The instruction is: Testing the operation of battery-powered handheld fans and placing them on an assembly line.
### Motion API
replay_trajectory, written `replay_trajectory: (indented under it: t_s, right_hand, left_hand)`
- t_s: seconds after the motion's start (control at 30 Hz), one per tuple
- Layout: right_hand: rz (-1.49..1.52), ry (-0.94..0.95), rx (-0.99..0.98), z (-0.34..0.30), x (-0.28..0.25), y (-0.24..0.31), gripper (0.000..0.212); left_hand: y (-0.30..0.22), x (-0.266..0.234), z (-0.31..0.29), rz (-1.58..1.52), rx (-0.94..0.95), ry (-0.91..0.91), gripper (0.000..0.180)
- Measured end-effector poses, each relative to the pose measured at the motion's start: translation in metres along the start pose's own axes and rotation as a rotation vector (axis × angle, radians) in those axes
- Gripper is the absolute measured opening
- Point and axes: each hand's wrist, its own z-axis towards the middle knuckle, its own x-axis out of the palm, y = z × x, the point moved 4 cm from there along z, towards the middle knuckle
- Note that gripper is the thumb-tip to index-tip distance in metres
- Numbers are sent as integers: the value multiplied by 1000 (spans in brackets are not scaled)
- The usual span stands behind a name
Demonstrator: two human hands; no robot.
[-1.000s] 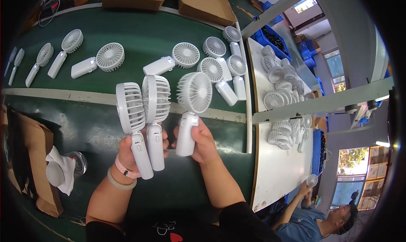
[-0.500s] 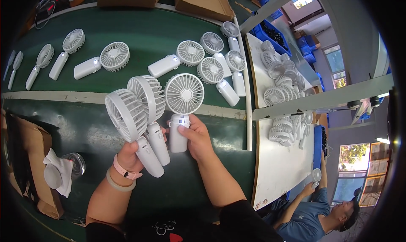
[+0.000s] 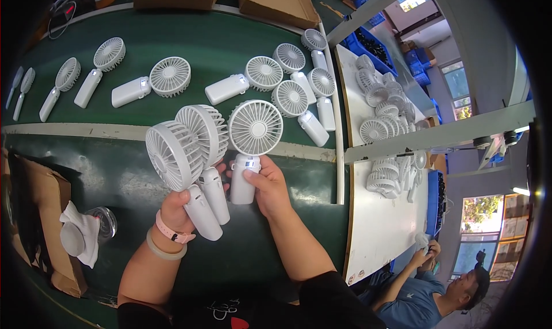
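Main risk: L hand [image 3: 177,210] is wrapped round two handles at once, so the pair of white fans [image 3: 204,214] could twist or slip b/c one grip's shared; their heads overlap & might scrape. R hand [image 3: 272,192] is closed on a single fan [image 3: 256,127], thumb across handle front, other fingers mostly hidden; its head's v. near the L pair, so a knock's poss. Pose: forearms [image 3: 300,243] angle inward from below, hands side by side. More fans [image 3: 170,76] lie beyond both hands.

No text seems clearly readable.
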Motion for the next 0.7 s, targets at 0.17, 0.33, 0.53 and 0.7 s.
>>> replay_trajectory:
  t_s: [0.17,0.33,0.53,0.7]
  right_hand:
    - [46,58,16,0,10,-7,40]
    - [-247,228,-76,-16,32,-14,84]
    - [-671,196,-97,-25,38,-9,99]
    - [-8,180,118,-23,33,0,89]
  left_hand:
    - [2,2,0,-65,8,55,80]
    - [4,-14,-12,267,116,-28,75]
    - [11,1,-6,464,-9,137,80]
    - [3,5,1,438,82,179,83]
